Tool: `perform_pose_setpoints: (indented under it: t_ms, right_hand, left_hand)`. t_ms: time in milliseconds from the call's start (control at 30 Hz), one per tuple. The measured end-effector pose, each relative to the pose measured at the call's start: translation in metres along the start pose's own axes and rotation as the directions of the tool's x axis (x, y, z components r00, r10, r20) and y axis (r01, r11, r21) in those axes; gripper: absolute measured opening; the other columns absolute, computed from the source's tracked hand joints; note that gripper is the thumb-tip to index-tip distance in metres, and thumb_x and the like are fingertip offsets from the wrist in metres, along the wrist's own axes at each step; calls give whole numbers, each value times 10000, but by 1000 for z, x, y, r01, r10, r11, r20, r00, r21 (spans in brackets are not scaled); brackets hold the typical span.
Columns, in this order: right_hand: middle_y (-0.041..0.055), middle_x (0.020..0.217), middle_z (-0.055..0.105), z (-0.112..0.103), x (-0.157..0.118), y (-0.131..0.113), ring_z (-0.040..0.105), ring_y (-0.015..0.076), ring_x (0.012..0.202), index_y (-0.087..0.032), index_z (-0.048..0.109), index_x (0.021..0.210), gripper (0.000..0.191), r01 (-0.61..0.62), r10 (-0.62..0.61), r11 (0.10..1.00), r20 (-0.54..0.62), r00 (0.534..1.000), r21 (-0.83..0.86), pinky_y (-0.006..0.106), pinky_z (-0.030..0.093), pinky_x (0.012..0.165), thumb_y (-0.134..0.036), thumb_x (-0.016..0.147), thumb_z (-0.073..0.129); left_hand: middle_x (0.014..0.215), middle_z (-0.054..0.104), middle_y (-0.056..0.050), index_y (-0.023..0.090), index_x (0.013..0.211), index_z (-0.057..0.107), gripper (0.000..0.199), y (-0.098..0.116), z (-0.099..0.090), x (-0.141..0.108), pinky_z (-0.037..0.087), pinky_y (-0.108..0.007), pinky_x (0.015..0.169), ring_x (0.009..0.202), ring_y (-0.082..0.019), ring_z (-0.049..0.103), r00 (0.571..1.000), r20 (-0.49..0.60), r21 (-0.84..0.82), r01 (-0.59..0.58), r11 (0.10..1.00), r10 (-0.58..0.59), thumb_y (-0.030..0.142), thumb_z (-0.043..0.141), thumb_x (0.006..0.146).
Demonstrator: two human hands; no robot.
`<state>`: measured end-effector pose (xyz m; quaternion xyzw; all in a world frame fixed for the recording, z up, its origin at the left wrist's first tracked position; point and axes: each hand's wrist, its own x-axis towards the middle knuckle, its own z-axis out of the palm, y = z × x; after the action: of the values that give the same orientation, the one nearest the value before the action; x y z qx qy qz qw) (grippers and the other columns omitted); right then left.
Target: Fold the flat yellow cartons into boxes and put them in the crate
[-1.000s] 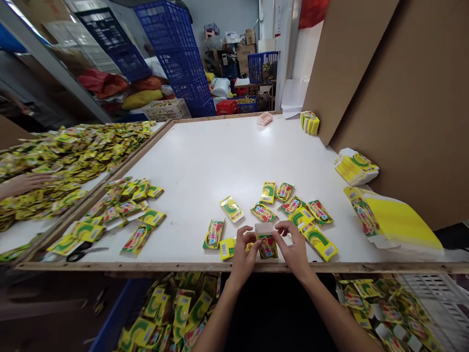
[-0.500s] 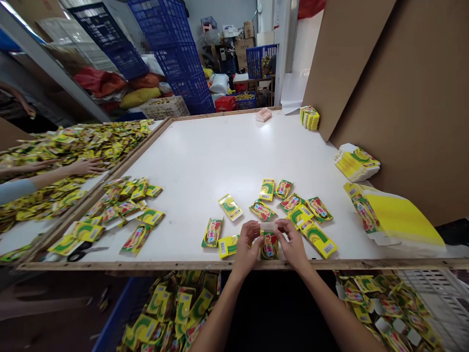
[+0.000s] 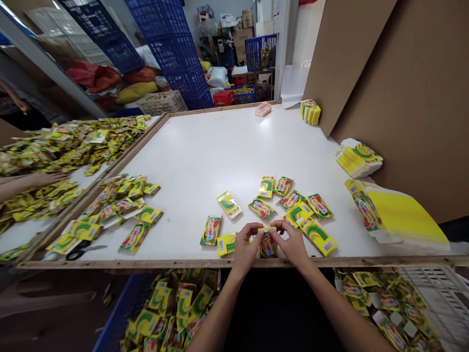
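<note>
Pinching one printed carton (image 3: 269, 248) at the near edge of the white table (image 3: 198, 156), left hand (image 3: 246, 248) and right hand (image 3: 293, 245) partly hide its sides; its long axis runs near-to-far, flap end far. At left, a co-worker's arm (image 3: 29, 182) is cut off.

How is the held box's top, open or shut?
Apparently folded shut; whether fully tucked, I cannot tell. On the box, a yellow strip shows along the top edge, between the left hand and right hand.
</note>
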<state>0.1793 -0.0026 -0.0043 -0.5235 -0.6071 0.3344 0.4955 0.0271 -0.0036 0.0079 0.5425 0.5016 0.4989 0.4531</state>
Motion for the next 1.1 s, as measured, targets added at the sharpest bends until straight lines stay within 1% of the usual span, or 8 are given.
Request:
perform_pose_setpoints:
  t_ms: [233,433,600,767,867,967,1033,1100]
  right_hand:
    - [37,797,687,-4,3,4,597,185,725,-207,672,884,209,-32,26,998,86,996,61,303,468,673,-375,860,550]
    - [34,779,671,-6,6,0,575,168,683,-190,654,819,195,-92,79,988,103,991,121,281,465,634,-368,835,577]
    - [31,770,683,-9,4,0,586,168,689,-193,676,831,213,-68,57,992,100,993,106,280,474,639,-373,852,563]
    - [49,875,716,-8,-6,8,629,201,813,-216,701,887,188,32,-38,997,87,995,66,307,482,687,-364,857,588]
    - [46,906,708,-8,-10,9,622,194,801,-223,685,944,184,28,-36,996,99,994,82,314,490,708,-358,846,608]
    - [59,994,692,-9,-12,10,617,186,812,-218,611,1128,308,-19,9,991,84,996,129,324,496,745,-365,860,584]
    - [71,992,689,-9,-12,10,620,194,838,-202,579,1170,346,-69,64,988,42,997,140,330,493,761,-378,873,555]
    - [71,925,696,-6,-11,10,623,201,834,-188,621,1084,301,-119,116,985,31,993,121,327,487,754,-392,878,538]
  left_hand:
    - [837,672,-47,162,874,693,200,-2,-2,4,470,-273,746,792,-167,598,998,41,-90,56,994,-52,320,689,752]
    - [697,628,-4,159,797,674,189,1,2,9,438,-233,636,660,-129,556,992,35,-119,124,985,-121,324,708,711]
    - [761,644,-27,161,823,676,177,2,-3,6,461,-245,686,721,-148,580,996,62,-44,62,997,-59,330,662,773]
    - [915,691,-69,181,926,710,190,-2,-3,-2,490,-296,790,884,-196,627,990,138,113,-34,993,18,311,622,819]
    - [916,693,-64,189,941,701,175,4,-4,-8,502,-299,779,868,-193,636,993,103,167,-74,983,57,287,608,829]
    - [912,678,-53,194,958,673,182,25,-39,-23,501,-295,772,843,-185,629,990,-76,264,-97,960,121,298,562,858]
    - [930,667,-49,197,977,657,201,45,-85,-38,491,-299,789,864,-189,620,972,-182,391,-64,918,146,316,533,872]
    - [936,660,-46,201,945,666,199,65,-134,-53,480,-315,826,887,-204,618,982,-161,567,11,824,98,339,558,850]
